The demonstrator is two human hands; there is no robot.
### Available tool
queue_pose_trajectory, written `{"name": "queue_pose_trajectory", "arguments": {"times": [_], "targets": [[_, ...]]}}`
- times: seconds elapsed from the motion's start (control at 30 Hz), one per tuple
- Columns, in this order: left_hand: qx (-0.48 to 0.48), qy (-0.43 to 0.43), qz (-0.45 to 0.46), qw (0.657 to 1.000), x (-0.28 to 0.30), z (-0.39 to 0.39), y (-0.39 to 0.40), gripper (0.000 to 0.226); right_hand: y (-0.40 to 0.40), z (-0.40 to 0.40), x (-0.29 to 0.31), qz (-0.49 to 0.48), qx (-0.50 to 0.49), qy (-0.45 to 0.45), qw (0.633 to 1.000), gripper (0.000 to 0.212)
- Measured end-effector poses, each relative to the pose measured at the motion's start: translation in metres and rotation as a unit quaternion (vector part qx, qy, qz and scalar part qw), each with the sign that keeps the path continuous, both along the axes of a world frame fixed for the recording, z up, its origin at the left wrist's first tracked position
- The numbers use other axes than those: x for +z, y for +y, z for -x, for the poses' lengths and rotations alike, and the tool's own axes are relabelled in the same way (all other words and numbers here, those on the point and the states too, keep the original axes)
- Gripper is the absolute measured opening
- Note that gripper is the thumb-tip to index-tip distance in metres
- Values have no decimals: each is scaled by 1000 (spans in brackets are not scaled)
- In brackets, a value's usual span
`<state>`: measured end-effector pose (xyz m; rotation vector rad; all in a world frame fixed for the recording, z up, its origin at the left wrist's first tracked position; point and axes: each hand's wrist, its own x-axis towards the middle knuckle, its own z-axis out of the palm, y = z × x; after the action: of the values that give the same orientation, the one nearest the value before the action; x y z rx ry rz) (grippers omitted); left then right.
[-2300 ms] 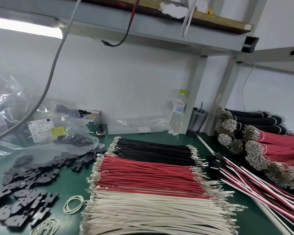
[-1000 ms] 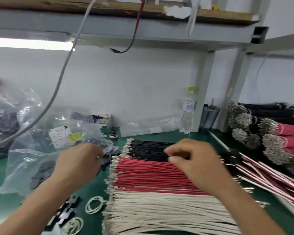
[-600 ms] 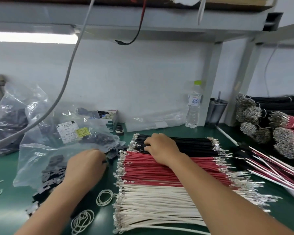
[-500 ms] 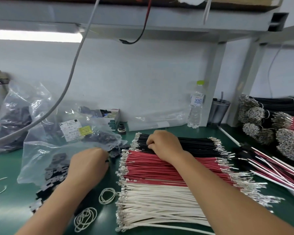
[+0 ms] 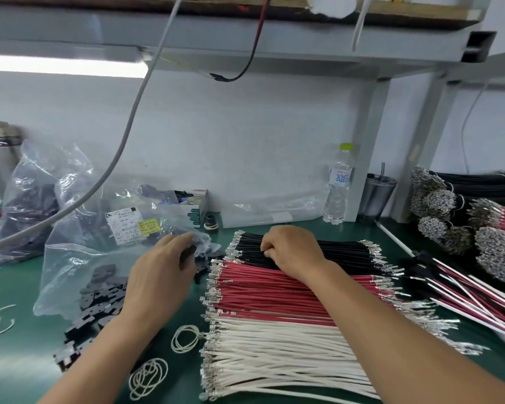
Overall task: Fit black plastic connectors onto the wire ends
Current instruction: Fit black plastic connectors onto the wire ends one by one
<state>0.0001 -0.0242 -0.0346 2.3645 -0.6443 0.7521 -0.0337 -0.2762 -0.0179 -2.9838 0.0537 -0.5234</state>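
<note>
Right now both hands are mid-pick: left hand [image 5: 161, 275] at centre-left of the frame pinches one black connector [image 5: 186, 255] just off the loose connector pile [image 5: 99, 298] spilling from the clear bag [image 5: 79, 266]; right hand [image 5: 289, 255] at centre has its fingers curled into the black wires [image 5: 344, 252], apparently pinching one or a few, can't tell how many. Red wires [image 5: 274, 293] and white wires [image 5: 274, 345] lie touching below on the green bench [image 5: 18, 363]. Risks, my read: crimped terminals at the row ends look prone to snag, so lifting one wire may drag neighbours and scramble the stack; pulling more than one wire forces a re-sort. The connector is held at its edge, so it could twist or drop back into the pile. Wrong orientation at insertion could bend a terminal.
</note>
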Motion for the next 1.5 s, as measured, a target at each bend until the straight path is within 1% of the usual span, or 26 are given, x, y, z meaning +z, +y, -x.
{"name": "queue_pose_trajectory", "arguments": {"times": [0.1,0.2,0.27,0.3,0.33,0.37,0.43,0.47,0.53,0.63,0.73,0.87,1.1,1.2,1.27,1.37,1.43,1.5], "targets": [[-19,10,31,999,1,2,-1,27,-3,4,11,-1,3,-16,1000,17],[-41,15,57,997,1,6,-2,23,-6,10,28,38,5,-50,998,25],[-45,19,87,995,1,6,-1,25,-7,21,42,81,16,-121,989,38],[-46,28,104,993,2,6,0,28,-6,30,47,100,21,-164,981,40],[-50,40,122,991,5,7,0,30,-3,43,47,108,26,-205,972,35],[-62,52,139,987,7,9,0,31,2,58,43,102,30,-237,966,26],[-117,75,169,976,11,16,-4,29,12,88,27,69,52,-266,960,7],[-145,86,183,969,12,20,-6,30,16,98,19,46,61,-271,960,3],[-178,108,209,956,12,27,-12,32,19,109,7,-1,62,-270,961,3],[-199,146,228,942,10,34,-17,28,20,112,3,-56,63,-274,958,6],[-201,166,228,938,12,39,-20,29,23,109,-2,-116,83,-260,955,2],[-214,185,225,932,12,44,-21,29,24,107,-6,-147,96,-264,948,4],[-246,179,194,933,9,44,-22,33,25,106,-4,-189,105,-250,944,4],[-250,188,209,927,9,43,-22,34,24,106,-3,-196,108,-232,947,5],[-261,190,209,923,10,43,-22,30,24,106,-3,-207,120,-212,947,5],[-287,205,199,914,10,44,-19,23,24,104,-4,-253,142,-174,941,6],[-303,231,203,902,11,45,-18,20,23,102,-4,-311,147,-154,926,6],[-302,238,202,901,11,45,-19,21,23,102,-5,-341,142,-149,917,6]]}}
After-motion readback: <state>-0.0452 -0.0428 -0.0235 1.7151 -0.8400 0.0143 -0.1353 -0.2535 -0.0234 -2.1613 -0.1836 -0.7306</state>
